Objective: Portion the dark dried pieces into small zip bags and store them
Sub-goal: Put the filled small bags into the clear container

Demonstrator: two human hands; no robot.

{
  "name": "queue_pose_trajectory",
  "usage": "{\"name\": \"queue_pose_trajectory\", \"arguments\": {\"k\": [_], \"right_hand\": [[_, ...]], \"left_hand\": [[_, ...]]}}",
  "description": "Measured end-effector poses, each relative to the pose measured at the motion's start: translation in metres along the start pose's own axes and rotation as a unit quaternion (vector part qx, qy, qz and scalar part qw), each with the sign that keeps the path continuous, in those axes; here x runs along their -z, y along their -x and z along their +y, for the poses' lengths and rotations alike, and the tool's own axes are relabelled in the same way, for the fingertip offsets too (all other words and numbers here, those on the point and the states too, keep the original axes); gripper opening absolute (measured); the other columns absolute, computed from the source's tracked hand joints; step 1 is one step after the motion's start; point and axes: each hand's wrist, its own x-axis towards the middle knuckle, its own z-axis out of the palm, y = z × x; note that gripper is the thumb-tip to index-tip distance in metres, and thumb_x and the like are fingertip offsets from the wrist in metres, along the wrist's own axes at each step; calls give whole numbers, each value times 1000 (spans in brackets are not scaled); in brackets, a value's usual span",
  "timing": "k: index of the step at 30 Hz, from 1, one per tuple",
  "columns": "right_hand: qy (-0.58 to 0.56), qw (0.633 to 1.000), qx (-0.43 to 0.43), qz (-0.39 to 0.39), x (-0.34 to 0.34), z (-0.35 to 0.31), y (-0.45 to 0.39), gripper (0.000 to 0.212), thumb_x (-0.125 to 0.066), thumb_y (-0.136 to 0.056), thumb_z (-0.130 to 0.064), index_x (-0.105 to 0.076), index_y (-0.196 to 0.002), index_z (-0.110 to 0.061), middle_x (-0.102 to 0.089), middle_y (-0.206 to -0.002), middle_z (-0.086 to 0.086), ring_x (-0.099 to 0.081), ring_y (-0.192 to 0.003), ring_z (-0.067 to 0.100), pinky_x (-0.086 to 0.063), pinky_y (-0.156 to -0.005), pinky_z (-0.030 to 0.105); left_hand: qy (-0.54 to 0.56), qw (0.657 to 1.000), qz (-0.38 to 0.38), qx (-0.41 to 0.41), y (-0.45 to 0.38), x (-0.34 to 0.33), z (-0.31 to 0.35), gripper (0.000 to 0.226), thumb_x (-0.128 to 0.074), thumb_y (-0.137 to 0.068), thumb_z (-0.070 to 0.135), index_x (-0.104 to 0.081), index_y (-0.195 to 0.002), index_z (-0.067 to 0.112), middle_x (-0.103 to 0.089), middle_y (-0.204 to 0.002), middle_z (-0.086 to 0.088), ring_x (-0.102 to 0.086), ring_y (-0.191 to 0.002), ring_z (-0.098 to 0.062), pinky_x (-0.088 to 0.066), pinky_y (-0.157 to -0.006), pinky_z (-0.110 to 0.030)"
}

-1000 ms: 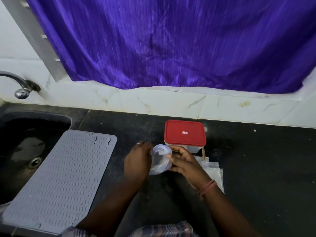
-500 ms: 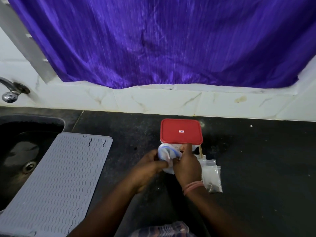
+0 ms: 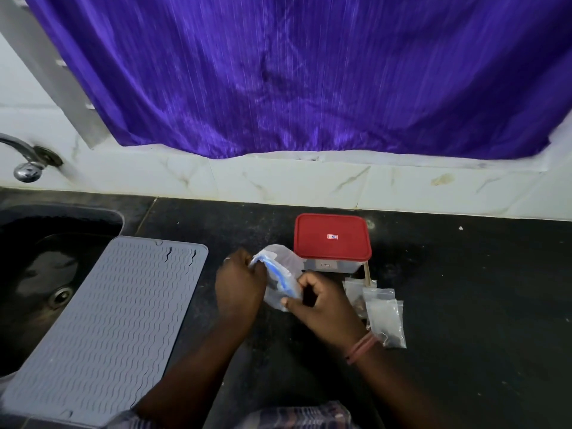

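Note:
A clear zip bag point(image 3: 280, 275) with a blue zip strip is held between both hands just above the black counter point(image 3: 464, 289). My left hand point(image 3: 238, 286) pinches its top left corner. My right hand point(image 3: 322, 300) grips its lower right edge, fingers curled. Behind the bag stands a clear box with a red lid point(image 3: 332, 236), closed. To the right of my right hand lie small zip bags point(image 3: 382, 314) in a loose pile, some with dark pieces at the bottom. What the held bag contains is unclear.
A grey ribbed mat point(image 3: 102, 323) covers the right part of the black sink point(image 3: 40, 267) at the left. A tap point(image 3: 26, 164) sticks out of the white tiled wall. A thin wooden stick point(image 3: 367, 274) leans by the box. A purple curtain point(image 3: 309, 72) hangs behind.
The bag was held open between both hands, then raised toward the box. Now it sits lower and flatter, with my hands at opposite ends of the blue zip strip.

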Motion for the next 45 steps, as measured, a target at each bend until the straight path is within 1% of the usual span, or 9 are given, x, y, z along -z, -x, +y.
{"name": "queue_pose_trajectory", "arguments": {"k": [4,9,14,19,25,30,33,40,45], "right_hand": [[-27,999,20,-12,-3,-11,-4,24,-77,-82,-29,-59,-79,-14,-59,-74,4,-53,-66,16,-49,-65,34],[11,980,-79,180,7,3,-20,33,-68,-85,-17,-42,-66,-21,-46,-57,-5,-45,-55,10,-41,-54,36],[232,943,-93,221,17,9,-21,18,-62,-86,-15,-48,-82,-26,-57,-70,-4,-58,-71,25,-34,-60,31],[-45,991,-66,106,12,10,-20,22,-76,-82,-21,-56,-90,-19,-65,-81,6,-58,-70,9,-51,-67,37],[-426,870,-222,-112,29,4,-17,54,-63,-89,-56,-72,-118,-11,-68,-104,14,-61,-84,22,-42,-70,34],[-524,794,-235,-199,32,11,-11,61,-92,-67,-40,-67,-110,-5,-68,-83,12,-65,-70,21,-50,-61,32],[-550,762,-238,-246,34,13,-7,56,-88,-70,-46,-70,-108,-8,-72,-86,11,-69,-71,20,-56,-62,33],[-448,836,-259,-184,31,10,-16,49,-87,-74,-29,-71,-112,-1,-66,-106,19,-63,-84,22,-49,-65,28],[-253,928,-244,-123,39,-5,-18,12,-78,-82,-11,-69,-90,-7,-70,-78,10,-64,-65,16,-46,-51,24]], "left_hand": [[24,1000,-13,11,-1,-1,3,13,-58,-88,12,-56,-75,13,-62,-74,-4,-63,-71,-24,-47,-59,-32],[114,978,-170,35,7,8,16,10,-68,-89,18,-61,-87,11,-65,-77,-2,-60,-69,-13,-45,-63,-30],[402,816,-370,189,20,14,33,19,-70,-94,20,-63,-81,9,-54,-65,-5,-55,-59,-17,-48,-65,-33],[407,797,-357,269,19,3,22,14,-74,-92,24,-74,-93,10,-72,-80,-6,-66,-67,-13,-53,-64,-28],[148,964,-218,33,4,7,5,25,-72,-85,10,-50,-73,16,-58,-61,-1,-51,-52,-11,-41,-52,-28],[140,976,-162,-30,-3,11,10,21,-71,-84,1,-55,-75,10,-57,-68,2,-47,-55,0,-37,-50,-12],[238,951,-199,-11,-8,15,3,18,-73,-86,4,-58,-78,10,-61,-69,0,-52,-62,-7,-44,-61,-26],[353,848,-385,89,-10,29,5,17,-68,-90,10,-71,-105,3,-74,-98,-19,-67,-88,-30,-53,-78,-38],[324,822,-441,156,-11,38,8,50,-66,-95,43,-71,-121,0,-73,-117,-24,-69,-111,-42,-53,-100,-52]]}}
